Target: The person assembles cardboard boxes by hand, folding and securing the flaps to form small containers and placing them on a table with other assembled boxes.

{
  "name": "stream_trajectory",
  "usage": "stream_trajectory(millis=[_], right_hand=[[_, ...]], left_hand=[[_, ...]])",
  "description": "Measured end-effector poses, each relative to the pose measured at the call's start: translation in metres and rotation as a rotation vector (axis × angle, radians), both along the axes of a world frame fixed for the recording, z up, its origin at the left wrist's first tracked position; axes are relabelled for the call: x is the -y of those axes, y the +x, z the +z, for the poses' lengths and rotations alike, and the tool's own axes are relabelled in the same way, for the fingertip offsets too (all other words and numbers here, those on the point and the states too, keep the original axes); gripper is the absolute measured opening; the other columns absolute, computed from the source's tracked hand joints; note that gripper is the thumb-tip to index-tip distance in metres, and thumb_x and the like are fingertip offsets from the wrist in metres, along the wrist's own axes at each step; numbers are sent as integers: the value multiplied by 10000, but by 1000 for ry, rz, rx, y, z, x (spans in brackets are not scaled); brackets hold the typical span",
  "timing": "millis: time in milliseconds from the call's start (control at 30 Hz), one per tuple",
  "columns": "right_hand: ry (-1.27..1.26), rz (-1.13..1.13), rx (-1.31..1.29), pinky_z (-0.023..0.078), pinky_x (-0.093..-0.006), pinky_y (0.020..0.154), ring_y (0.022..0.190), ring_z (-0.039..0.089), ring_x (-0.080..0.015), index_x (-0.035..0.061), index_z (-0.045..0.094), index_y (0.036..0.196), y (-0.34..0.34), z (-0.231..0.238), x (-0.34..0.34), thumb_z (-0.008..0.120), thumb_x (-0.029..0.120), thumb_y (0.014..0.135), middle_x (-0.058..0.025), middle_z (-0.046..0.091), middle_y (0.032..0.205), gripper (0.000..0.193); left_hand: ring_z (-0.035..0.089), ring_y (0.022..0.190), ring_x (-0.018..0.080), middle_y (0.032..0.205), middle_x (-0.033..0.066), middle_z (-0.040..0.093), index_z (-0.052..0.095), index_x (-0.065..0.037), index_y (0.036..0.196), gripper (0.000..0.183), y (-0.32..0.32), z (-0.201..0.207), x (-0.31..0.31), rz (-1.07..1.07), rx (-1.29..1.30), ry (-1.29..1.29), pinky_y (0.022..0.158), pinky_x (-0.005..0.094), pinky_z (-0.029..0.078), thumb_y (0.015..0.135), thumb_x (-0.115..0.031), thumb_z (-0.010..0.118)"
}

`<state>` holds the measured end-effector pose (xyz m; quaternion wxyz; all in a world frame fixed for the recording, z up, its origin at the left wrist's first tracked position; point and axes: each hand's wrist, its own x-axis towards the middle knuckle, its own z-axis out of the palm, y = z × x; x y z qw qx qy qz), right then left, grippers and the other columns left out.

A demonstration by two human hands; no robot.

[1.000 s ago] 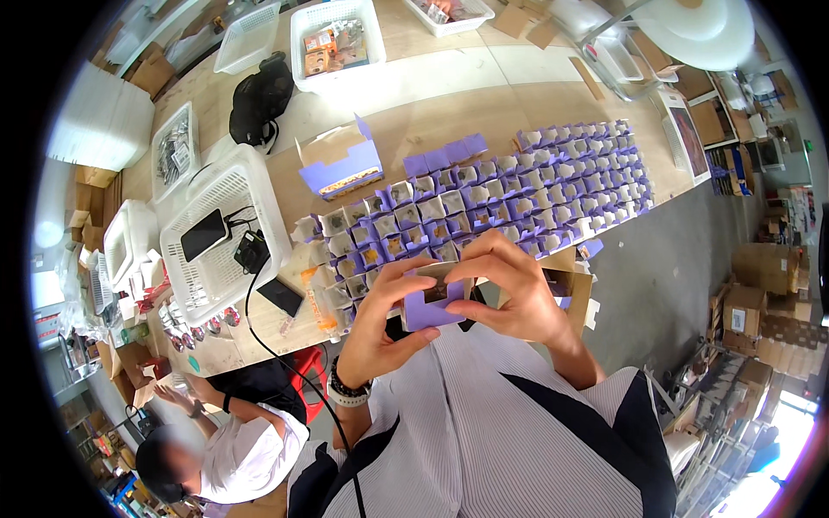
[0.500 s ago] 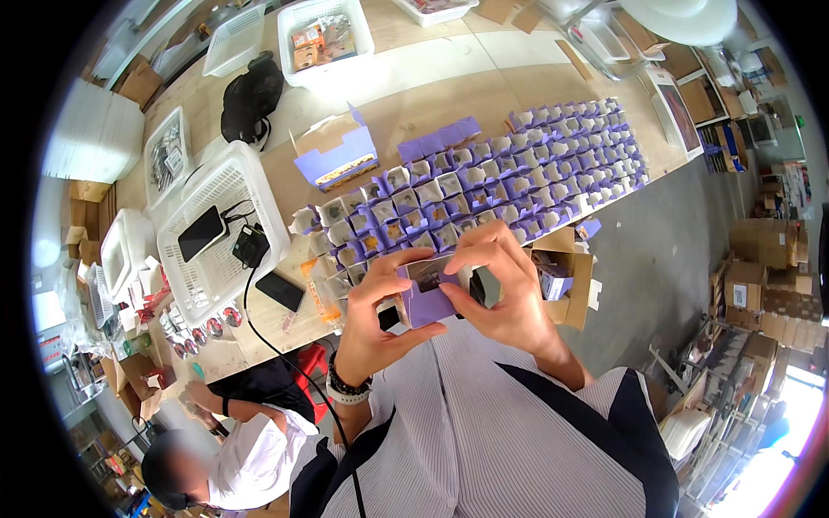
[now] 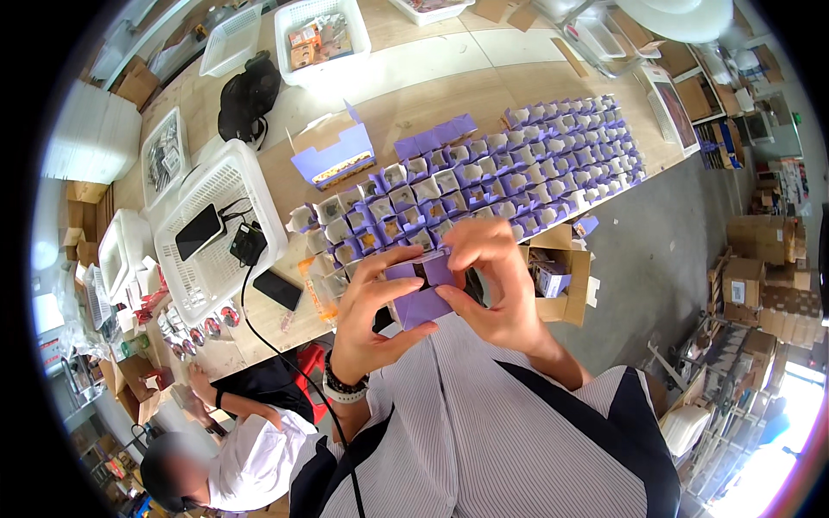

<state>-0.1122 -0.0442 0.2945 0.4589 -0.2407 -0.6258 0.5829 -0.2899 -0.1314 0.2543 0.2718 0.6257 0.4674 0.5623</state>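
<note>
A small purple box [image 3: 421, 309] is held up in front of my chest, over the near side of the table. My left hand [image 3: 367, 315] grips its left side, fingers above and thumb below. The thumb and bent fingers of my right hand [image 3: 496, 281] pinch a purple flap at the box's upper right. A dark gap shows between that flap and my left fingertips; what lies inside cannot be made out. Just beyond my hands stand rows of small open purple boxes [image 3: 471, 173], many with their flaps up.
A larger purple display carton [image 3: 332, 160] stands behind the rows. To the left, a white basket [image 3: 269, 203] holds a phone and a cabled black device; another phone [image 3: 278, 291] lies beside it. An open cardboard box [image 3: 570, 306] is at right. A co-worker [image 3: 259, 457] sits at lower left.
The box has turned and tilted slightly between my hands. The purple flap under my right fingers now covers more of the dark opening. The co-worker's arm has shifted a little.
</note>
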Motion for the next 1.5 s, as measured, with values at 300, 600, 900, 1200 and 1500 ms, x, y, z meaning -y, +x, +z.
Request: stream_trajectory(millis=[300,600,900,1200,1500], right_hand=[[284,237,241,573,-300,718,1039,619,-219,40,711,1085,12,-4,-19,818,-43,813,-122,648,1260,304],[121,254,193,596,-323,763,1091,647,-240,62,687,1145,4,-10,-12,864,-24,773,-101,632,1303,420],[-223,312,353,613,-321,906,1235,615,-207,60,523,1508,10,-12,-12,762,-102,856,-117,557,1434,713],[-142,265,317,625,-355,964,1237,651,-225,31,527,1476,8,-14,-8,729,-99,893,-124,585,1435,630],[-47,97,414,633,-352,809,982,757,-273,65,546,1450,4,-13,3,729,-34,910,-161,706,1229,578]], left_hand=[[586,1293,401,1509,280,472,543,-77,1279,570,-8,3,0,-90,89,-5,1013,492,510,781,-23,815],[462,1414,445,1601,324,327,390,-115,1332,635,0,3,-3,-148,261,-49,1095,529,460,772,54,637],[456,1432,394,1581,243,393,524,-53,1296,565,6,2,-4,139,104,-53,1124,500,424,754,48,645],[603,1247,324,1377,179,568,568,-33,1222,512,25,6,-8,241,113,-98,1010,396,511,740,120,650],[610,1221,308,1381,180,565,561,-37,1229,508,30,5,-8,253,133,-130,980,389,533,755,134,623]])
